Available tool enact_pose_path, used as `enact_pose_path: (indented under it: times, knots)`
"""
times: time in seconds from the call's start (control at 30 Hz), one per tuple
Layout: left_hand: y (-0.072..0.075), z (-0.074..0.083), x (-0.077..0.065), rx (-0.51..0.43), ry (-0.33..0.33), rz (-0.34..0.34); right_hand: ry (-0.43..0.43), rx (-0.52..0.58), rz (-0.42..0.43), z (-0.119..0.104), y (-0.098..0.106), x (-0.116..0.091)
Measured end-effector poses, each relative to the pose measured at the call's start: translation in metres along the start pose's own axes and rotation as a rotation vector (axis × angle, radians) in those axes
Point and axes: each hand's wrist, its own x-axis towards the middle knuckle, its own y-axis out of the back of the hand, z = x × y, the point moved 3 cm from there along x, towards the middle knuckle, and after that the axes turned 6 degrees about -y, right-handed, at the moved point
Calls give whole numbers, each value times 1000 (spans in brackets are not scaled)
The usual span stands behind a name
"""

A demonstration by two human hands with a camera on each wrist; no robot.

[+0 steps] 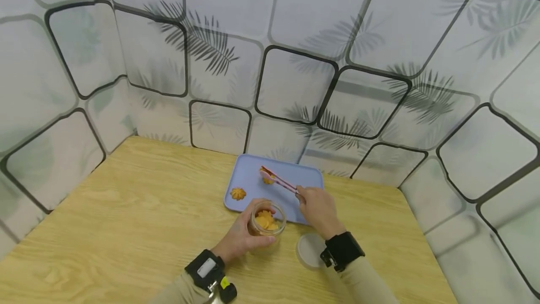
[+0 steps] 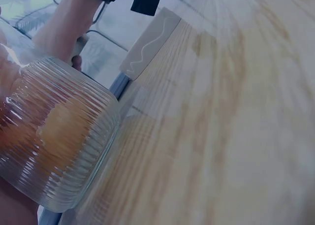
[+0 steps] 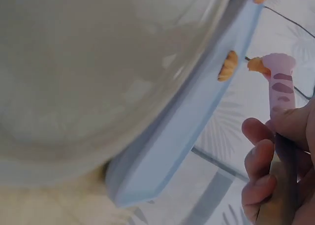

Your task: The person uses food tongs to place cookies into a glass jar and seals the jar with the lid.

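My left hand (image 1: 242,236) grips a ribbed clear glass jar (image 2: 93,161) around its side, close over the table. Several orange flower-shaped cookies (image 1: 265,220) show inside through the open mouth. Pink tongs (image 1: 284,184) are held in my right hand (image 1: 318,208) over a blue tray (image 1: 295,175). At their tips, in the right wrist view, is a cookie (image 3: 257,65), raised above the tray. Another cookie (image 3: 229,66) lies on the tray below it. One more cookie (image 1: 238,193) rests near the tray's left end.
A round whitish lid (image 1: 311,251) lies on the wooden table (image 1: 139,210) beneath my right wrist, right of the jar. Behind the tray rises a patterned fabric wall (image 1: 219,125), with further panels at left and right.
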Motion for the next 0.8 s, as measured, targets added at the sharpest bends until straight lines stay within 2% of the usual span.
enact_pose_path:
  times: [0.13,0.27,0.37,0.43,0.6,0.7,0.8]
  knots:
    - [1,0,-1,-16,-17,2,-134,231,-101,6,1,-8]
    - [1,0,-1,-12,-21,13,-240,463,-156,8,4,-16]
    - [0,1,-1,4,3,22,-285,628,-182,9,11,-24]
    - [-1,2,-1,-5,16,23,-313,749,-231,10,18,-31]
    - [-2,2,-1,-38,12,18,-349,980,-400,12,42,-47]
    - [-1,2,0,-23,17,17,-337,1056,-481,13,55,-57]
    - [-1,1,0,-15,40,6,-285,1087,-532,13,65,-70]
